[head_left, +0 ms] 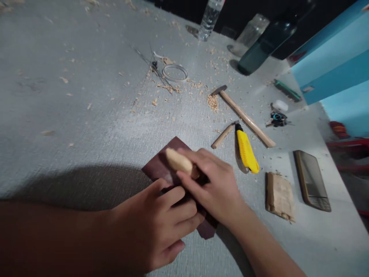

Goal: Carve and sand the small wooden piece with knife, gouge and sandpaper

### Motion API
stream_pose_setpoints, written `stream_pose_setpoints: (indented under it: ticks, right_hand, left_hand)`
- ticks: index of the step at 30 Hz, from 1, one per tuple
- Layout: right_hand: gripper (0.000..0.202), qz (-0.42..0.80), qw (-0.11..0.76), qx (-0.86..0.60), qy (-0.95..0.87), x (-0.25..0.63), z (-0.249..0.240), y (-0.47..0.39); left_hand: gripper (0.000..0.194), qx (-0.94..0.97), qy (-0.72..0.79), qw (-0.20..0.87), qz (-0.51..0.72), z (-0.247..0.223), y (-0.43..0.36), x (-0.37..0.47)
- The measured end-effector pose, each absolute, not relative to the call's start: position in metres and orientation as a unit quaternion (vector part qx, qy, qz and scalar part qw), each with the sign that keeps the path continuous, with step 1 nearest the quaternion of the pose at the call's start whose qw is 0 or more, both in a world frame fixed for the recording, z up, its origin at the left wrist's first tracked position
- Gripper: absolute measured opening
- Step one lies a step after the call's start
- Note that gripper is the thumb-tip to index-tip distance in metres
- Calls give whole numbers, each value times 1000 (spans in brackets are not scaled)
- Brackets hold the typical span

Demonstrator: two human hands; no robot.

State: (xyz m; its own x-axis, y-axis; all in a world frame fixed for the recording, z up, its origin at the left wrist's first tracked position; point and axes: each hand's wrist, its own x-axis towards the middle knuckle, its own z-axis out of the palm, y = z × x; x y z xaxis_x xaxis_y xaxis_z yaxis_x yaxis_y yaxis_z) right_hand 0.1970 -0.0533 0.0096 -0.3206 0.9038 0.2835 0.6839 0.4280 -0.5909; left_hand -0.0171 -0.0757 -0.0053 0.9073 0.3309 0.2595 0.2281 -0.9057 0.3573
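A dark reddish-brown sheet of sandpaper (158,164) lies on the grey table near its front. My right hand (211,181) is closed round a small pale piece of carved wood (179,161), which rests on or just over the sheet. With curled fingers my left hand (167,223) pins the near part of the sandpaper, its fingertips close beside my right hand. Part of the wood is hidden under the right fingers, and the middle of the sheet is covered by both hands.
Right of my hands lie a yellow utility knife (246,150), a small wooden-handled tool (223,135), a hammer (245,115), a brown block (279,196) and a phone (313,181). Farther back are a wire coil (175,72), wood shavings (212,103), a water bottle (210,21) and a dark bottle (263,48).
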Motion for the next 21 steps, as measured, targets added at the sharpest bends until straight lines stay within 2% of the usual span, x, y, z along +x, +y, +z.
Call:
stream_pose_setpoints:
  ticks: [2, 6, 9, 11, 13, 15, 16, 19, 21]
  right_hand:
    - [38, 211, 287, -488, -797, 198, 10, -53]
    - [45, 162, 317, -598, -718, 199, 10, -54]
    - [46, 178, 348, -613, -686, 197, 13, -58]
    - [44, 152, 420, -603, -661, 195, 17, -62]
    - [46, 73, 530, -582, -613, 195, 21, -66]
    - [48, 7, 574, -543, -613, 196, 22, -66]
    - [48, 3, 555, -527, -644, 197, 22, -65]
    - [40, 77, 386, -501, -771, 198, 16, -60]
    - [34, 107, 306, -515, -794, 199, 13, -58]
  left_hand:
    - [54, 963, 149, 159, 161, -6, -76, -18]
    - [56, 966, 142, 129, 176, -6, -77, -18]
    - [47, 967, 140, 140, 159, -4, -75, -19]
    - [42, 967, 138, 152, 148, -3, -75, -19]
    - [43, 966, 139, 151, 157, -2, -75, -19]
    - [47, 965, 139, 141, 171, -3, -76, -18]
    - [48, 965, 139, 137, 175, -3, -76, -18]
    - [49, 966, 140, 135, 171, -4, -77, -17]
    - [48, 964, 143, 141, 175, -5, -76, -17]
